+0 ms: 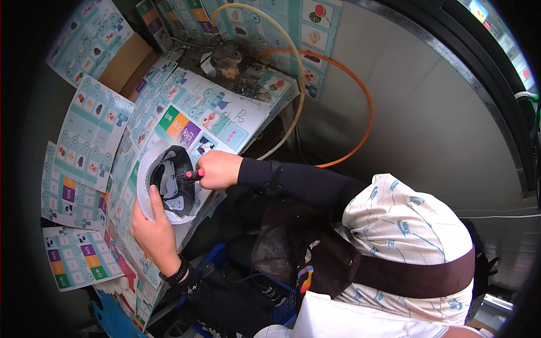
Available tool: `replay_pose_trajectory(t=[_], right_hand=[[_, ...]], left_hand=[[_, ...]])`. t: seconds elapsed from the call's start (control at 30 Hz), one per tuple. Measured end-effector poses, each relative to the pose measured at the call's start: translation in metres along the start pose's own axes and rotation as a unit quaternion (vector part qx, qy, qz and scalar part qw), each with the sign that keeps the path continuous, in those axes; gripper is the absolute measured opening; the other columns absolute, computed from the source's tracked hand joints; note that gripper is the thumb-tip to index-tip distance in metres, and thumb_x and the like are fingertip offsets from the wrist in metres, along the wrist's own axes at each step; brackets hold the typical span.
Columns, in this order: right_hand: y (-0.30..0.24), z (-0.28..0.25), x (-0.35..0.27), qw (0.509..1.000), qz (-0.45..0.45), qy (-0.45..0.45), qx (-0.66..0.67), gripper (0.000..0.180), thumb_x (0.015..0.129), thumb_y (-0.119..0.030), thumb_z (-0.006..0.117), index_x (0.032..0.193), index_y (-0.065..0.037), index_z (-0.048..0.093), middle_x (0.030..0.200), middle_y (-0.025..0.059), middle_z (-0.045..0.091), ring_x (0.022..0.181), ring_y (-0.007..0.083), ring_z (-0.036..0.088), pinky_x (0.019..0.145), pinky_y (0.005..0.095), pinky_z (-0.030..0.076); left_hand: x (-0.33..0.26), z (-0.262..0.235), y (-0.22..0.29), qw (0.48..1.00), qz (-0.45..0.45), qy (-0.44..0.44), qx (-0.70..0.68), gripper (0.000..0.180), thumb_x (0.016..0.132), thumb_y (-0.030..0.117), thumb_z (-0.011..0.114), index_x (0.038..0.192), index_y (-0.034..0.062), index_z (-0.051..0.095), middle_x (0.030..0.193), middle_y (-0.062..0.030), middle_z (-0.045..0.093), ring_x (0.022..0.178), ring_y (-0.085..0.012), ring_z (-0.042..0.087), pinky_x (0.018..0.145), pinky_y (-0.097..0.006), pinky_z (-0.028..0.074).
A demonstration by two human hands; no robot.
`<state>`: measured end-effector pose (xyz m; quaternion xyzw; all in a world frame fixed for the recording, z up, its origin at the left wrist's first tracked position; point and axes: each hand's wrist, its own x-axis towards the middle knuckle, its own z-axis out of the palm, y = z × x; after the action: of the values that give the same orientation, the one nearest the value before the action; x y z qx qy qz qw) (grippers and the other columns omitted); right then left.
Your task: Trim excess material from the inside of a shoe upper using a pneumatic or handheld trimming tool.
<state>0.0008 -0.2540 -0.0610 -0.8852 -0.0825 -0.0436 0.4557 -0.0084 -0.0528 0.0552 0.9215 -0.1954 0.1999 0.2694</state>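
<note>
My left hand [155, 231] grips the near rim of a rounded, hollow piece [147, 179], its thumb over the edge. White textured material forms the outside, while the inside is black with grey patches; its exact kind I cannot tell. At the piece's right side, my right hand [221, 170] is closed around a small tool with pinkish-red ends [196, 174]. The tool points into the hollow, and most of its body is hidden by fingers or lost against the dark lining. A black band circles my left wrist.
Printed card sheets [93, 132] cover the slanted bench [225, 107] and its left side. A yellowish hose [296, 50] and an orange hose [369, 107] loop behind the right arm. Dark residue [231, 65] coats the bench's far end. A blue crate [217, 256] stands below.
</note>
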Motion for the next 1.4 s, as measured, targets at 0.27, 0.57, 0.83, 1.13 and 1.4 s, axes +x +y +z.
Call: replay_pose_trajectory(t=[0.27,0.57,0.83,1.13,1.4], right_hand=[[-0.002,-0.002,-0.002,1.0,0.002,-0.013,-0.002,0.023,0.072,-0.016,0.058,0.074,0.005,0.066,0.074,0.0297,0.066,0.079,0.0491,0.067,0.075,0.0534,0.055],[0.002,-0.005,-0.003,1.0,0.003,-0.015,-0.024,0.024,0.073,-0.018,0.058,0.074,0.004,0.067,0.075,0.029,0.066,0.08,0.0486,0.067,0.075,0.0535,0.055],[-0.001,0.013,0.004,0.995,-0.098,-0.003,-0.035,0.024,0.074,-0.018,0.059,0.078,0.004,0.068,0.076,0.0284,0.066,0.079,0.0484,0.067,0.076,0.0527,0.055],[0.002,-0.008,0.002,0.999,0.043,-0.013,0.003,0.03,0.078,-0.02,0.064,0.098,0.001,0.073,0.08,0.0247,0.068,0.079,0.0435,0.067,0.074,0.0448,0.054],[0.015,0.0,0.002,0.994,-0.095,-0.032,-0.05,0.021,0.075,-0.017,0.063,0.065,0.001,0.061,0.075,0.0221,0.065,0.075,0.0431,0.066,0.072,0.0518,0.055]], left_hand=[[-0.001,0.002,0.0,1.0,-0.002,0.002,0.001,0.047,0.104,0.042,0.062,0.111,-0.0038,0.072,0.101,-0.0242,0.074,0.094,-0.0444,0.07,0.08,-0.047,0.052],[0.002,0.006,-0.001,1.0,-0.001,0.002,-0.009,0.047,0.104,0.042,0.063,0.113,-0.0036,0.072,0.102,-0.0245,0.074,0.094,-0.0442,0.07,0.08,-0.047,0.052],[-0.006,-0.01,-0.007,0.999,-0.029,0.014,-0.013,0.042,0.102,0.041,0.066,0.112,0.0011,0.074,0.1,-0.0229,0.075,0.093,-0.0428,0.071,0.081,-0.045,0.054],[-0.004,-0.004,-0.001,0.999,-0.042,0.005,-0.003,0.042,0.101,0.041,0.067,0.12,0.0042,0.072,0.105,-0.0197,0.076,0.097,-0.0403,0.072,0.084,-0.044,0.055],[-0.004,-0.002,-0.002,0.999,-0.045,0.006,-0.005,0.043,0.101,0.04,0.067,0.12,0.0024,0.072,0.11,-0.0198,0.075,0.102,-0.0399,0.071,0.088,-0.043,0.055]])
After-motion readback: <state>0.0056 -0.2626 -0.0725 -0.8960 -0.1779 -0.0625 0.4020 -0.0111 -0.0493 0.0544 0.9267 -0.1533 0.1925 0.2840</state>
